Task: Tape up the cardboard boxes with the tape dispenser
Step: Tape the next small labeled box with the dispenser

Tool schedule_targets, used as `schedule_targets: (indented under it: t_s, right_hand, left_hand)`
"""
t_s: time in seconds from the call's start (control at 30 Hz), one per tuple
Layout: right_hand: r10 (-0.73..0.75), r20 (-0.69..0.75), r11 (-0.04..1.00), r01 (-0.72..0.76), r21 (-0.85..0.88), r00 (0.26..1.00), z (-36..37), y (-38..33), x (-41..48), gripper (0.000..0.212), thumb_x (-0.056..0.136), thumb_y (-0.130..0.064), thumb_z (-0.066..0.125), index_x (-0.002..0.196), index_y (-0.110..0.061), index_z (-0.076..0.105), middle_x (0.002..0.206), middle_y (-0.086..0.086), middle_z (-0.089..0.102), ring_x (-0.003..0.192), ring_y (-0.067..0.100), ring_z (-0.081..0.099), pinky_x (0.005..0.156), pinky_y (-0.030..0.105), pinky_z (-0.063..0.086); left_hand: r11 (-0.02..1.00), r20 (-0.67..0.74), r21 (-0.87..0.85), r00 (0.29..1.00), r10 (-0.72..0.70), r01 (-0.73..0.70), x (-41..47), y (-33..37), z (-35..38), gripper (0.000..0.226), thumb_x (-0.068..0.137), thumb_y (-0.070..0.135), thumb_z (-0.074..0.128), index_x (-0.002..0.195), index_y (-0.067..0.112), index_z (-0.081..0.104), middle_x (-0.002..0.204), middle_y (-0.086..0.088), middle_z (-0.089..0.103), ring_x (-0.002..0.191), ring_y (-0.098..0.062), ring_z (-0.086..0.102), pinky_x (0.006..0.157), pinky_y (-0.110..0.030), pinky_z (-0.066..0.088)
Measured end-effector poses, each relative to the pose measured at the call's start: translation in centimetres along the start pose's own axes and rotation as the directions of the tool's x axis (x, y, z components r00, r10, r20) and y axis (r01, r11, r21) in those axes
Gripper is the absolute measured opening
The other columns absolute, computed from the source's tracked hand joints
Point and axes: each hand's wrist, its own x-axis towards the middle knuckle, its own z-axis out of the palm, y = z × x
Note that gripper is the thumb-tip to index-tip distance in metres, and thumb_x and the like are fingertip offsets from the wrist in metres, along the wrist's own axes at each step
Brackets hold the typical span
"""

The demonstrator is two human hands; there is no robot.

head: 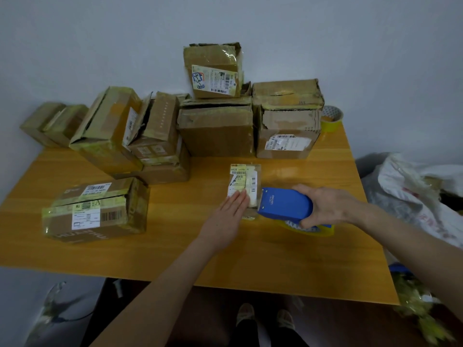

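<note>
Small cardboard box (244, 182) sits mid-surface (175, 246) | left hand (226, 216) flat on it, fingers straight | right hand (328, 205) gripping blue tape dispenser (285, 205) right beside the box | risk imo: light box skids, tape runs crooked or catches those fingers

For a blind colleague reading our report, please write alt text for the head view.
A person's left hand lies flat on a small labelled box on an orange table, while the right hand grips a blue tape dispenser at the box's right edge. Larger cardboard boxes are piled behind it, with a yellow tape roll at the far right.
</note>
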Motion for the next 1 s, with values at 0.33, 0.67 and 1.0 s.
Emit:
schedule_targets:
  t_s: [0.33, 0.67, 1.0]
  right_hand:
    - [0.063, 0.065, 0.996, -0.059, -0.066, 0.996, -1.2, 2.2, -1.6, 0.068, 0.072, -0.047, 0.071, 0.129, -0.040, 0.035, 0.094, -0.012, 0.058, 0.088, 0.016, 0.059, 0.072, 0.037, 0.053]
    - [0.106, 0.185, 0.966, -0.057, -0.253, 0.977, -1.4, -2.2, 2.0, 0.055, 0.070, -0.056, 0.067, 0.116, -0.037, 0.042, 0.095, -0.008, 0.059, 0.087, 0.018, 0.058, 0.063, 0.031, 0.045]
    - [0.170, 0.279, 0.963, -0.099, -0.252, 0.945, -3.7, -4.1, 3.8, 0.054, 0.061, -0.052, 0.072, 0.107, -0.036, 0.049, 0.093, -0.010, 0.056, 0.087, 0.016, 0.057, 0.069, 0.030, 0.045]
  left_hand:
    - [1.000, -0.033, -0.024, 0.999, 0.011, -0.012, 0.0, -0.2, -0.1, 0.071, 0.097, 0.004, 0.031, 0.148, 0.017, -0.017, 0.152, -0.001, -0.027, 0.138, -0.012, -0.028, 0.115, -0.029, -0.016]
    - [0.999, -0.033, -0.042, 0.999, 0.019, -0.020, 0.2, -0.4, 0.3, 0.079, 0.096, 0.005, 0.039, 0.142, 0.021, -0.023, 0.151, 0.000, -0.029, 0.139, -0.014, -0.028, 0.117, -0.030, -0.015]
    - [0.999, -0.069, -0.031, 0.997, 0.039, -0.041, 0.3, -0.5, 0.6, 0.079, 0.096, 0.006, 0.042, 0.147, 0.019, -0.017, 0.151, 0.001, -0.026, 0.139, -0.013, -0.028, 0.115, -0.029, -0.016]
